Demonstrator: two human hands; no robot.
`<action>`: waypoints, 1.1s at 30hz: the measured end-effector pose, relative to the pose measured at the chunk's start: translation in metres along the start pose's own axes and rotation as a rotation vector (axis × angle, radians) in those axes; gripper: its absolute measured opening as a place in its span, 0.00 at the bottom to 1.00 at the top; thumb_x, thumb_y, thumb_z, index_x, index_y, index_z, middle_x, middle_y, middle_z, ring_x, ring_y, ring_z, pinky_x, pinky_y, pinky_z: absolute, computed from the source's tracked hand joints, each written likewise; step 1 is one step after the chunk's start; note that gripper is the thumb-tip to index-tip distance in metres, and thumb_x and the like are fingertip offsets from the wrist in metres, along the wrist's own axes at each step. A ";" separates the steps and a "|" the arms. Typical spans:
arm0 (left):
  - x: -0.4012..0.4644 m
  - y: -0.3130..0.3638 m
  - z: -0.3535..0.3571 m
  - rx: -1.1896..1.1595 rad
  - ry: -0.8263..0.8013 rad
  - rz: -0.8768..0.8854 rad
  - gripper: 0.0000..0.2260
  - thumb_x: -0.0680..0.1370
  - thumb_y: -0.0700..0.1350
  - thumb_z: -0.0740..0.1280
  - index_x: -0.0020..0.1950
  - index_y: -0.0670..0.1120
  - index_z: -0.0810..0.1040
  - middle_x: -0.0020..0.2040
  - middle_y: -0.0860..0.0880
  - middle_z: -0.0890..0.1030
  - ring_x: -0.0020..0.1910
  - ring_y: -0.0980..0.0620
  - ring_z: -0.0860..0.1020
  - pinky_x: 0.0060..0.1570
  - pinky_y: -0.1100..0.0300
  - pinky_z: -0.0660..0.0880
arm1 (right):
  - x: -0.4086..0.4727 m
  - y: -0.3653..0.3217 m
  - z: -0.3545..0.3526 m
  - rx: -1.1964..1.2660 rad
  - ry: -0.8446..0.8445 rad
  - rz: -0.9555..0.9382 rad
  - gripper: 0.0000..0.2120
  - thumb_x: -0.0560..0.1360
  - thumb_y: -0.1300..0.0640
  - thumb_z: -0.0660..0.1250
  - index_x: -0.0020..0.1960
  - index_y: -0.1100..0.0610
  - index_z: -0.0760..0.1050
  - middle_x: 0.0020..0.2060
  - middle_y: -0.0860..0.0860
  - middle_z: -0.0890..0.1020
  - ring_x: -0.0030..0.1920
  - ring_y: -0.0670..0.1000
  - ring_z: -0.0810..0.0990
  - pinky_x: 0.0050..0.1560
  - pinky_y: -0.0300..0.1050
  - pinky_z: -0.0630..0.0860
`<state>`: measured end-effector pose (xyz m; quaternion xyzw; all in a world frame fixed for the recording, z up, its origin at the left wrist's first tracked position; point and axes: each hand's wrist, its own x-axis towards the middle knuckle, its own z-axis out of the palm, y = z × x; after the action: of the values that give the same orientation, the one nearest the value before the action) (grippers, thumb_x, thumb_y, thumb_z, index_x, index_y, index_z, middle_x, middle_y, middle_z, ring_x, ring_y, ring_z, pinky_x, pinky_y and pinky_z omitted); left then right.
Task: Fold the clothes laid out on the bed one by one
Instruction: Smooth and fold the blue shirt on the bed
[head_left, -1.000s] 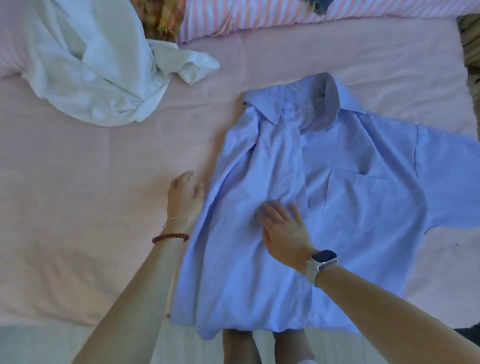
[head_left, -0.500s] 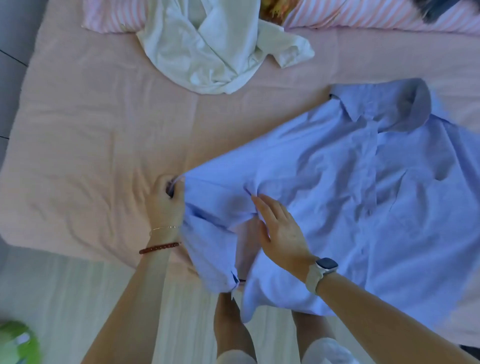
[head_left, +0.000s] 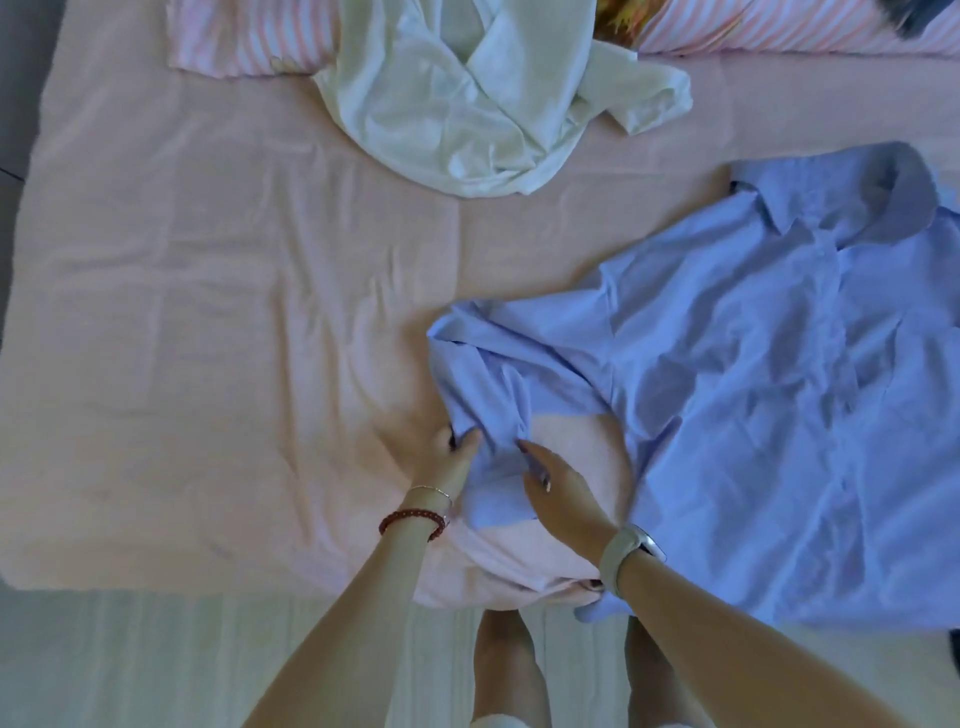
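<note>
Blue shirt sleeve (head_left: 488, 410) | pinched, seemingly, in left grip (head_left: 451, 457) | right grip (head_left: 558, 488) beside

This is a bedroom in a home. A bed (head_left: 208, 322) fills most of the view, covered with a creased pale pink sheet (head_left: 156, 415), and striped pink and white pillows (head_left: 244, 47) lie along its far edge. Everyday clothes lie loose on it: a crumpled white shirt (head_left: 457, 104) near the pillows and a light blue collared shirt (head_left: 779, 389) spread out to the right. Below the edge of the bed is a pale floor (head_left: 182, 660), where the person's bare legs (head_left: 509, 670) stand close against the mattress.
</note>
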<state>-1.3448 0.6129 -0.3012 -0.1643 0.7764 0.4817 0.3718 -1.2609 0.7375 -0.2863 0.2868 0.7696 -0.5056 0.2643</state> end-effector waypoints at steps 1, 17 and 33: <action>-0.002 0.006 -0.007 -0.011 0.058 0.046 0.09 0.78 0.41 0.63 0.38 0.44 0.71 0.33 0.50 0.71 0.35 0.52 0.70 0.34 0.66 0.67 | -0.002 -0.002 0.001 0.017 0.067 -0.032 0.17 0.79 0.62 0.57 0.68 0.56 0.69 0.60 0.53 0.76 0.55 0.53 0.76 0.52 0.31 0.68; 0.001 0.009 -0.137 0.468 0.629 0.104 0.24 0.75 0.41 0.65 0.70 0.44 0.67 0.69 0.42 0.66 0.69 0.43 0.63 0.65 0.48 0.60 | 0.062 -0.104 0.038 -0.644 0.289 -0.545 0.19 0.75 0.65 0.60 0.66 0.60 0.72 0.63 0.56 0.75 0.64 0.57 0.72 0.61 0.52 0.65; 0.042 0.050 -0.156 -0.646 0.977 0.185 0.10 0.73 0.31 0.64 0.51 0.42 0.70 0.39 0.54 0.71 0.33 0.66 0.73 0.39 0.72 0.71 | 0.127 -0.173 -0.001 -0.453 0.629 -0.639 0.08 0.78 0.64 0.56 0.48 0.64 0.74 0.43 0.58 0.79 0.44 0.60 0.76 0.52 0.47 0.60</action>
<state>-1.4689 0.5052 -0.2600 -0.4037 0.6826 0.5926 -0.1412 -1.4722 0.7040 -0.2660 0.1108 0.9518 -0.2706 -0.0930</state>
